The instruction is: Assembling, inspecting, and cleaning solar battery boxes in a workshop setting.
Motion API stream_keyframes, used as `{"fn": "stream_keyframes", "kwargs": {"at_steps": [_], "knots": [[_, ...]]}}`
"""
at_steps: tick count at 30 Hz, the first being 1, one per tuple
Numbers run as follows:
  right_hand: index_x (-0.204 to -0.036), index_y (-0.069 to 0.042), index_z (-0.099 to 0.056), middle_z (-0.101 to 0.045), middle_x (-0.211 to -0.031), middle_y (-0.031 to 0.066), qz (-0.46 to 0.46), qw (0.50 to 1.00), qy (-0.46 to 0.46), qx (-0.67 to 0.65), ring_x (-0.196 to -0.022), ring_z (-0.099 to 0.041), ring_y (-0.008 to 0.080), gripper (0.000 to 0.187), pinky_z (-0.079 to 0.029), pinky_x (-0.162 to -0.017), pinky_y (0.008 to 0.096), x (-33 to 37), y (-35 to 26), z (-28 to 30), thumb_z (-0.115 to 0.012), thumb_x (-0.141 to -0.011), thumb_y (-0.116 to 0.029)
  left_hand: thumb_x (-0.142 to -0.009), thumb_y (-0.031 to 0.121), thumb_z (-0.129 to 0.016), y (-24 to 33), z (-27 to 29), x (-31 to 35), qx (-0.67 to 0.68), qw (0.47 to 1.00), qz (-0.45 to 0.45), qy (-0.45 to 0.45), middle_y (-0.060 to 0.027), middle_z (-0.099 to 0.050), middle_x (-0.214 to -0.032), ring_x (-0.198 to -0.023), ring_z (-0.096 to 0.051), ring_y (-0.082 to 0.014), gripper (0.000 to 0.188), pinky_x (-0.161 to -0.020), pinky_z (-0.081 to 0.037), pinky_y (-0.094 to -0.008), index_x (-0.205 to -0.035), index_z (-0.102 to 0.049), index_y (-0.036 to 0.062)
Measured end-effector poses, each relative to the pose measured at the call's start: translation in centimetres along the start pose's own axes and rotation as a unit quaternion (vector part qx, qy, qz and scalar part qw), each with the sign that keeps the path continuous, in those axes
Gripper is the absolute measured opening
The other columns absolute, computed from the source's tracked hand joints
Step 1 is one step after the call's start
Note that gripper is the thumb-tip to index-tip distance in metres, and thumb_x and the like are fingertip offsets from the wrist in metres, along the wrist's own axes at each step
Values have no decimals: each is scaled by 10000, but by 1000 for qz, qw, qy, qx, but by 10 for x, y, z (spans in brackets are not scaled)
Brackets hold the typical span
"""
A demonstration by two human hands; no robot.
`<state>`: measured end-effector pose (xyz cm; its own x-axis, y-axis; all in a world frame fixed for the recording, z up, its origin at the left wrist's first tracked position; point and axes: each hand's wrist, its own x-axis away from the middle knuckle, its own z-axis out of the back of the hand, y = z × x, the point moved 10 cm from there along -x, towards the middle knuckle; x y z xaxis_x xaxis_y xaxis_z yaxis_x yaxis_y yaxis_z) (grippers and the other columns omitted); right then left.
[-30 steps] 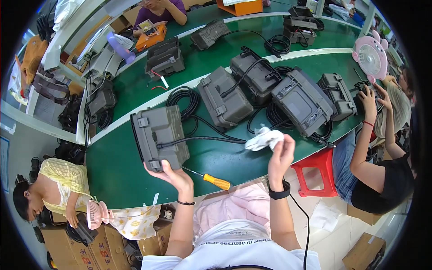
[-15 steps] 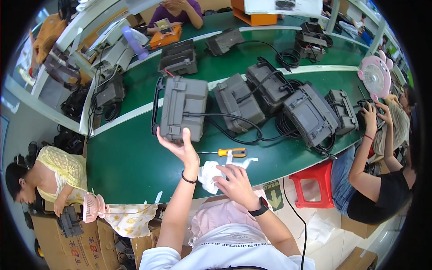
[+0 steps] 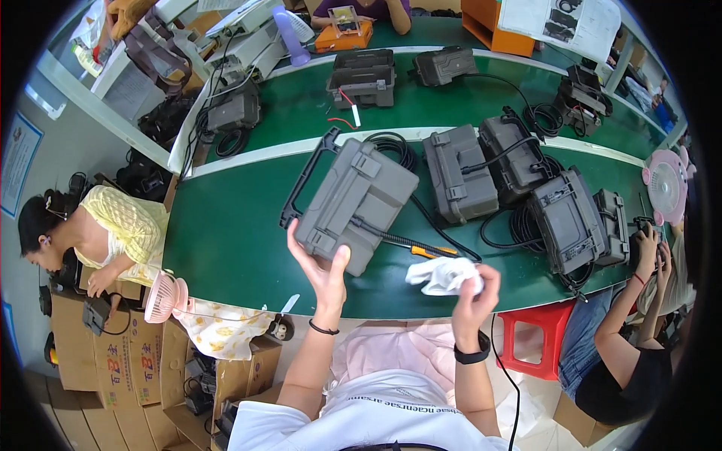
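A grey plastic case (image 3: 353, 195) with a black carry handle (image 3: 310, 180) is tilted above the green bench. My left hand (image 3: 325, 279) is closed on its lower edge, thumb on the near face. A black cable (image 3: 406, 240) comes out of the case and runs to the right. In my right hand (image 3: 478, 295) a crumpled white cloth (image 3: 440, 276) is pinched, just right of the case and apart from it. Behind the cloth lies a screwdriver with an orange-yellow handle (image 3: 427, 252), partly hidden by the cable and the cloth.
More grey cases (image 3: 460, 174) with coiled cables crowd the bench on the right; others stand beyond the white divider (image 3: 286, 152). A pink fan (image 3: 665, 186) and red stool (image 3: 532, 334) are at right. Co-workers sit left, right and opposite. A small pink fan (image 3: 164, 297) is at left.
My right hand has picked the white cloth up off the bench and moved right. The case in my left hand has tilted clockwise. The view has shifted left.
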<state>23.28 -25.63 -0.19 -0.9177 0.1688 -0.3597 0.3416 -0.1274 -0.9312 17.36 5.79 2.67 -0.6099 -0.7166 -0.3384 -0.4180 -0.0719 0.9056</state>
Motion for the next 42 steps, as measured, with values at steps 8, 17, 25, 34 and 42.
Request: {"fn": "stream_keyframes", "kwargs": {"at_steps": [8, 17, 25, 34, 42], "knots": [[-1024, 3, -598, -631, -946, 30, -63, 987, -125, -74, -842, -596, 89, 292, -484, -751, 230, -50, -35, -42, -792, -812, -50, -737, 179, -826, -32, 24, 26, 1, 998, 52, -39, -138, -383, -1383, -1267, -446, -264, 1021, -1074, -384, -403, -1522, -180, 87], [-985, -66, -706, -704, -910, 93, 128, 932, -306, 148, -748, -681, 265, 161, -534, -658, 326, 5, -75, -134, -735, -827, -46, -681, 127, -854, -38, 60, 52, -95, 986, 80, -115, -157, -255, -1511, -1325, -438, -299, 996, -975, -513, -401, -1491, -277, 79], [-965, -90, -710, -672, -927, 74, 163, 936, -242, 197, -653, -657, 254, 199, -536, -580, 336, 34, -77, -126, -726, -774, -38, -689, 108, -840, -31, 70, 61, -80, 984, 113, -112, -148, -252, -1504, -1315, -445, -293, 990, -965, -526, -400, -1495, -265, 82], [-942, -42, -729, -680, -857, 105, 116, 944, -287, 115, -654, -659, 283, 150, -530, -580, 342, 50, -73, -137, -761, -800, -74, -675, 140, -854, -28, 75, 69, -95, 985, 90, -113, -156, -253, -1495, -1328, -422, -296, 1011, -987, -510, -403, -1494, -265, 77], [-923, -23, -737, -681, -810, 130, 78, 919, -355, 156, -678, -662, 320, 152, -522, -605, 362, 49, -56, -116, -753, -810, -124, -662, 170, -867, -17, 74, 70, -173, 975, 5, -137, -180, -247, -1510, -1347, -391, -306, 1026, -1098, -381, -427, -1493, -272, 67]]}}
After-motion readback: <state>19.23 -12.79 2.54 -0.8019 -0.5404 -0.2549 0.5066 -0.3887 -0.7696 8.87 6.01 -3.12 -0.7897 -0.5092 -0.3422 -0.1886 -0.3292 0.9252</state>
